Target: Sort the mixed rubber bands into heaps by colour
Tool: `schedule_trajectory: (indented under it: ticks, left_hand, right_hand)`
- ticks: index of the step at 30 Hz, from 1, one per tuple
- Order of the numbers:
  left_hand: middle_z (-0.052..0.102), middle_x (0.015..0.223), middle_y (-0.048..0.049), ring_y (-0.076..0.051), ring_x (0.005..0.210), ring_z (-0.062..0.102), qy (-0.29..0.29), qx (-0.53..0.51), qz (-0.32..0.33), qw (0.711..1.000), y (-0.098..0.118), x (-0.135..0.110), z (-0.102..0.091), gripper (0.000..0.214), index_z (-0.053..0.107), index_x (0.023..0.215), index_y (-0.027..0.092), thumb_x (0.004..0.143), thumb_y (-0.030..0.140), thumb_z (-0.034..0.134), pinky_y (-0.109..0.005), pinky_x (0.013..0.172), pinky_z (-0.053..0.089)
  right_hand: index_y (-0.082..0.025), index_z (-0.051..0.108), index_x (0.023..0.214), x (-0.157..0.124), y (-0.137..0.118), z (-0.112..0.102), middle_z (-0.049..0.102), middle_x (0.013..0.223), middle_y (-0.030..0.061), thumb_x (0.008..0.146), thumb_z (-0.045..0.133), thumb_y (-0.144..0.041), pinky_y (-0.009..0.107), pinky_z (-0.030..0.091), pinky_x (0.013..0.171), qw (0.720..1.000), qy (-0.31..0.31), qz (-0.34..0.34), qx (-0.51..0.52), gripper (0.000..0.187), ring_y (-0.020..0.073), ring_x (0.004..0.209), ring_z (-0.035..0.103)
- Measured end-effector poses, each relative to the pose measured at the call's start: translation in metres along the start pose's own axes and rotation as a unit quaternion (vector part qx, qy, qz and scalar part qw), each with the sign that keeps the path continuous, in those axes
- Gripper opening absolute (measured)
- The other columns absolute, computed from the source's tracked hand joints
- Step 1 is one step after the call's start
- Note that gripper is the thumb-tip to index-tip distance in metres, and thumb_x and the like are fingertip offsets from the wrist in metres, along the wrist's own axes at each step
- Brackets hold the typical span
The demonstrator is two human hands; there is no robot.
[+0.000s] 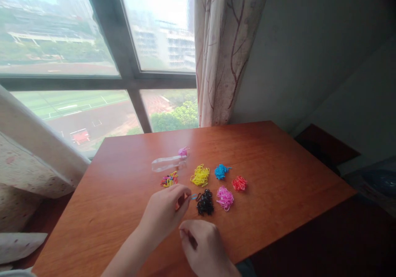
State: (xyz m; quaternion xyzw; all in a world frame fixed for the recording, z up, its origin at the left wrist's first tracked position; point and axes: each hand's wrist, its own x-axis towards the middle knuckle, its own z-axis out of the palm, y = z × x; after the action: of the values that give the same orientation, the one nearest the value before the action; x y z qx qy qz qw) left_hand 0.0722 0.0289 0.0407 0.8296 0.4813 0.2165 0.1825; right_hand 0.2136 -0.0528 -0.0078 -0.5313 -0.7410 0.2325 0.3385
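Small rubber bands lie sorted in piles on a wooden table [278, 165]: yellow [200, 175], blue [221, 171], red [239, 183], pink [225, 197], black [205, 203], and a mixed pile [168, 180]. My left hand [165, 214] hovers just left of the black pile, fingers pinched near a small blue band [194, 196]. My right hand [204, 246] is below it near the table's front edge, fingers curled on something small and dark that I cannot make out. A clear plastic bottle with a pink cap [169, 162] lies on its side behind the piles.
A window [93, 62] and a patterned curtain [225, 50] stand behind the table. A cushion or bedding [27, 165] lies at the left. At the right, a dark lower surface [328, 145] adjoins the table.
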Motion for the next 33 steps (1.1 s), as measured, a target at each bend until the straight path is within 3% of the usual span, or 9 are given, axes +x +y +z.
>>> schedule_trajectory:
  ticks: [4,8,12,16,19,23,28,33]
  left_hand:
    - [0.071,0.076,-0.0016,-0.016,0.068,0.064,-0.051,0.014,0.029,0.998,0.025,0.056,0.008,0.015,0.068,0.086,0.022,0.084,0.017,0.053,-0.023,0.060,0.042]
    - [0.074,0.081,-0.0052,-0.020,0.075,0.067,-0.067,0.021,0.039,0.997,0.035,0.102,0.029,0.015,0.071,0.086,0.022,0.083,0.019,0.056,-0.027,0.067,0.046]
    - [0.075,0.083,-0.0081,-0.022,0.074,0.069,-0.079,0.027,0.030,0.996,0.036,0.126,0.047,0.016,0.073,0.087,0.021,0.081,0.018,0.059,-0.029,0.069,0.048]
    - [0.075,0.081,-0.0069,-0.021,0.071,0.068,-0.076,0.016,0.027,0.997,0.035,0.133,0.052,0.018,0.074,0.089,0.021,0.080,0.017,0.059,-0.028,0.066,0.047]
    - [0.075,0.081,-0.0056,-0.019,0.070,0.067,-0.060,-0.001,0.028,0.998,0.030,0.127,0.044,0.017,0.074,0.089,0.021,0.082,0.020,0.058,-0.026,0.063,0.046]
    - [0.072,0.075,-0.0028,-0.015,0.064,0.062,-0.027,-0.022,0.016,0.999,0.014,0.102,0.016,0.019,0.071,0.092,0.019,0.087,0.025,0.054,-0.023,0.058,0.041]
    - [0.064,0.062,0.0019,-0.012,0.055,0.055,0.011,-0.036,-0.019,0.999,-0.019,0.048,-0.020,0.023,0.068,0.088,0.018,0.090,0.029,0.048,-0.021,0.053,0.037]
    - [0.066,0.063,0.0032,-0.013,0.054,0.056,0.024,-0.010,-0.111,0.993,-0.046,-0.005,-0.026,0.027,0.069,0.093,0.021,0.090,0.040,0.049,-0.022,0.053,0.040]
  right_hand:
    - [-0.023,0.061,0.077,0.001,-0.001,-0.002,0.065,0.066,-0.0017,0.090,0.046,-0.017,0.019,0.039,0.057,1.000,-0.007,0.007,0.004,0.021,0.0127,0.060,0.062]
    - [-0.023,0.062,0.079,0.000,-0.002,-0.002,0.065,0.066,-0.0016,0.088,0.046,-0.017,0.020,0.040,0.059,1.000,-0.005,0.002,0.015,0.020,0.0134,0.060,0.062]
    - [-0.022,0.064,0.082,0.000,0.001,0.000,0.068,0.072,-0.0002,0.085,0.046,-0.015,0.021,0.041,0.061,0.999,0.007,-0.003,0.037,0.020,0.0142,0.064,0.064]
    - [-0.022,0.065,0.083,-0.001,0.003,0.002,0.070,0.073,0.0003,0.083,0.046,-0.014,0.021,0.042,0.062,0.999,0.012,0.001,0.043,0.021,0.0149,0.066,0.065]
    - [-0.022,0.065,0.084,-0.001,0.003,0.002,0.070,0.074,0.0002,0.083,0.047,-0.014,0.021,0.043,0.064,0.999,0.009,0.001,0.046,0.020,0.0153,0.068,0.066]
    - [-0.023,0.064,0.084,-0.002,0.002,0.001,0.070,0.076,-0.0010,0.084,0.048,-0.014,0.020,0.044,0.065,0.999,0.000,-0.001,0.033,0.019,0.0146,0.069,0.067]
    - [-0.024,0.062,0.083,-0.001,0.000,0.001,0.069,0.075,-0.0019,0.085,0.048,-0.013,0.019,0.042,0.065,1.000,-0.004,0.001,-0.002,0.017,0.0143,0.069,0.066]
    - [-0.024,0.063,0.090,-0.001,-0.001,0.003,0.069,0.076,-0.0011,0.084,0.049,-0.013,0.022,0.042,0.065,0.999,-0.010,0.010,-0.036,0.019,0.0163,0.070,0.067]
